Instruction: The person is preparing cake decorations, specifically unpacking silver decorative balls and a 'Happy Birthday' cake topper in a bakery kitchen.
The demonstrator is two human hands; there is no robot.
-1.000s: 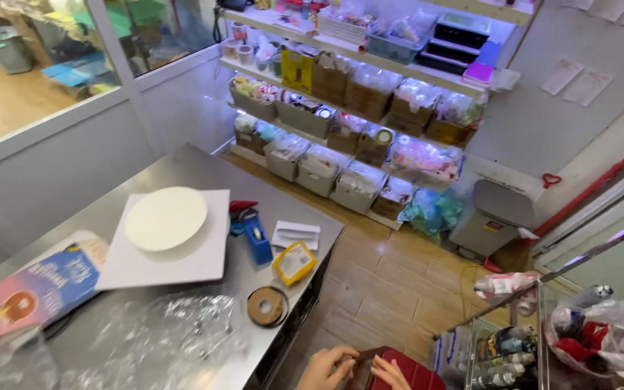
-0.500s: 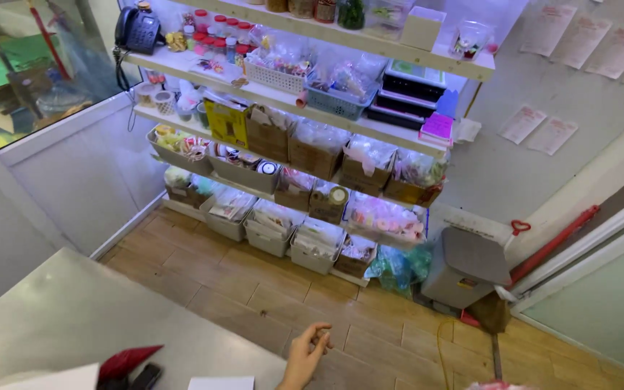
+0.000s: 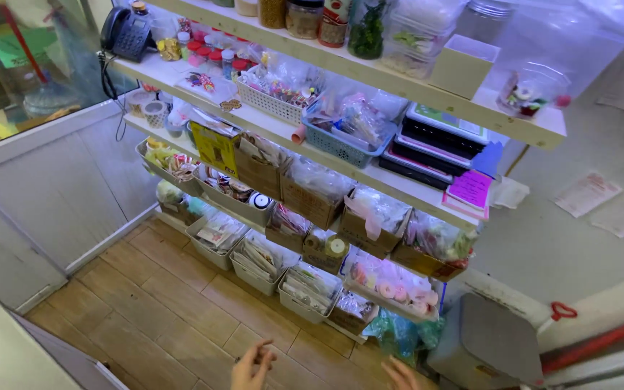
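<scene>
Both bare hands, left hand and right hand, fingers loosely spread, empty, nearest the light, crinkly green plastic bag, likely soft, pinchable at its top.

Both hands, left hand and right hand, are cut off by the bottom edge.
</scene>
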